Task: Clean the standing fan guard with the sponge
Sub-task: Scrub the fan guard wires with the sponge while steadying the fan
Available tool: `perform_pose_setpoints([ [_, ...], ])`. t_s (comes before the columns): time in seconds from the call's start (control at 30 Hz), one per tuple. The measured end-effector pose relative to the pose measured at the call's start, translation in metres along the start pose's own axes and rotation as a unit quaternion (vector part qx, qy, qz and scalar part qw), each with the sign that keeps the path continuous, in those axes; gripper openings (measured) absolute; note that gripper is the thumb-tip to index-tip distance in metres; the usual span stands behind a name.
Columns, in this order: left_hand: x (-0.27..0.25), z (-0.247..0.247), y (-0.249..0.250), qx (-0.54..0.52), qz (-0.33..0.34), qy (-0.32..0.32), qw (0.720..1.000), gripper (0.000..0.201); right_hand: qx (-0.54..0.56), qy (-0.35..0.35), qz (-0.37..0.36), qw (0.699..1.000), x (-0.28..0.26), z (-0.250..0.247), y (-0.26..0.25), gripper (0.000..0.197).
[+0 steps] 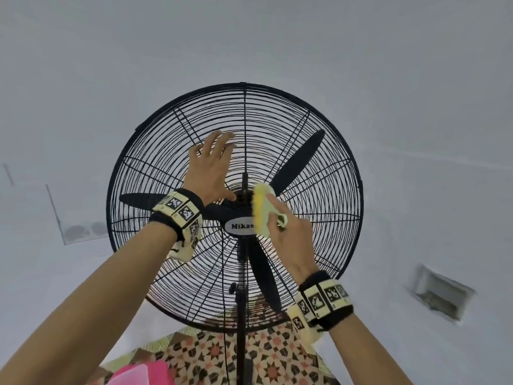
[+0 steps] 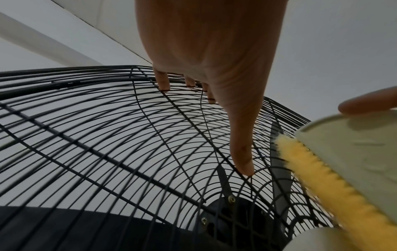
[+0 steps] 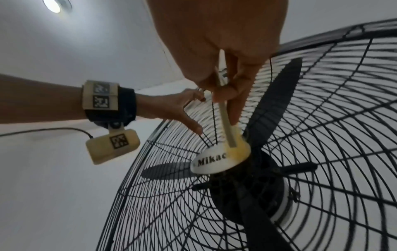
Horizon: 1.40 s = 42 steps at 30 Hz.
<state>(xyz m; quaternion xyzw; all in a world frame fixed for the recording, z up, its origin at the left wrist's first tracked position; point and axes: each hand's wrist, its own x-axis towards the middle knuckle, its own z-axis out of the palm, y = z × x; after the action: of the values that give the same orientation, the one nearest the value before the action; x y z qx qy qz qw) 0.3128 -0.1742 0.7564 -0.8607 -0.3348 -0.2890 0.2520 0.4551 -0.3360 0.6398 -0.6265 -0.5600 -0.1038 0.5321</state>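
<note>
Sponge [image 1: 261, 209]: we press its yellow edge to the black fan guard [image 1: 155, 151] beside the white hub badge [image 1: 239, 226] | right hand [image 1: 291, 234]: grip clenched around the sponge's pale handle | left hand [image 1: 211, 168]: grip released, fingers spread flat against the guard wires.

Fan guard [image 1: 319, 151]: left hand [image 1: 211, 168] on wires, 11 o'clock of hub badge [image 1: 240, 226]; sponge [image 1: 261, 209] on badge's 2 o'clock edge, in right hand [image 1: 291, 234].
</note>
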Motion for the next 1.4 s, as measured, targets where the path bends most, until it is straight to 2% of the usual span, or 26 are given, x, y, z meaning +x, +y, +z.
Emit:
perform_pose_setpoints([
  [0.1,0.001,-0.003,0.003,0.006,-0.011,-0.008,1.000,0.128,0.004,0.025,0.015,1.000,0.000,0.003,-0.004,0.049],
  [0.2,0.002,-0.004,0.008,0.009,-0.014,-0.006,1.000,0.126,0.057,-0.005,-0.044,0.997,0.002,0.000,-0.018,0.057],
  [0.27,0.001,-0.005,0.009,0.012,-0.018,-0.006,1.000,0.125,0.059,-0.022,-0.061,0.996,0.009,-0.005,-0.019,0.056],
  [0.43,0.004,-0.006,0.010,0.015,-0.029,-0.020,0.999,0.127,-0.058,0.039,-0.008,0.998,0.029,-0.016,-0.016,0.050],
  [0.57,0.004,-0.008,0.017,0.025,-0.032,-0.024,0.999,0.128,-0.016,-0.017,-0.072,0.997,0.027,-0.010,-0.028,0.052],
  [0.6,0.003,-0.008,0.017,0.026,-0.032,-0.022,0.999,0.128,-0.025,-0.017,-0.069,0.997,0.027,-0.011,-0.026,0.052],
  [0.7,0.002,-0.006,0.017,0.021,-0.033,-0.012,0.999,0.124,-0.081,0.058,-0.022,0.995,0.033,-0.015,-0.020,0.050],
  [0.73,0.002,-0.005,0.017,0.020,-0.036,-0.013,0.999,0.123,-0.079,0.064,-0.016,0.995,0.033,-0.016,-0.019,0.050],
  [0.83,0.002,-0.003,0.020,0.016,-0.036,-0.008,0.999,0.122,-0.008,-0.012,-0.063,0.998,0.027,-0.013,-0.026,0.052],
  [0.9,0.001,-0.002,0.020,0.012,-0.033,-0.005,0.999,0.122,-0.024,-0.042,-0.086,0.995,0.024,-0.010,-0.023,0.053],
  [1.03,0.003,-0.001,0.018,0.017,-0.035,-0.011,0.999,0.121,-0.096,0.050,-0.021,0.994,0.035,-0.013,-0.018,0.051],
  [1.1,0.004,0.001,0.017,0.015,-0.035,-0.011,0.999,0.121,-0.057,0.040,-0.047,0.996,0.036,-0.012,-0.024,0.052],
  [1.2,0.003,0.003,0.015,0.012,-0.032,-0.005,0.999,0.124,-0.009,-0.022,-0.135,0.991,0.039,-0.012,-0.035,0.055],
  [1.23,0.002,0.003,0.014,0.012,-0.030,-0.006,0.999,0.125,-0.021,-0.020,-0.132,0.991,0.043,-0.012,-0.034,0.056],
  [1.33,0.002,0.001,0.014,0.006,-0.031,-0.019,0.999,0.121,-0.100,0.039,-0.043,0.993,0.055,-0.017,-0.031,0.056],
  [1.4,0.003,0.000,0.015,0.007,-0.035,-0.021,0.999,0.119,-0.147,0.043,-0.037,0.987,0.058,-0.015,-0.031,0.059],
])
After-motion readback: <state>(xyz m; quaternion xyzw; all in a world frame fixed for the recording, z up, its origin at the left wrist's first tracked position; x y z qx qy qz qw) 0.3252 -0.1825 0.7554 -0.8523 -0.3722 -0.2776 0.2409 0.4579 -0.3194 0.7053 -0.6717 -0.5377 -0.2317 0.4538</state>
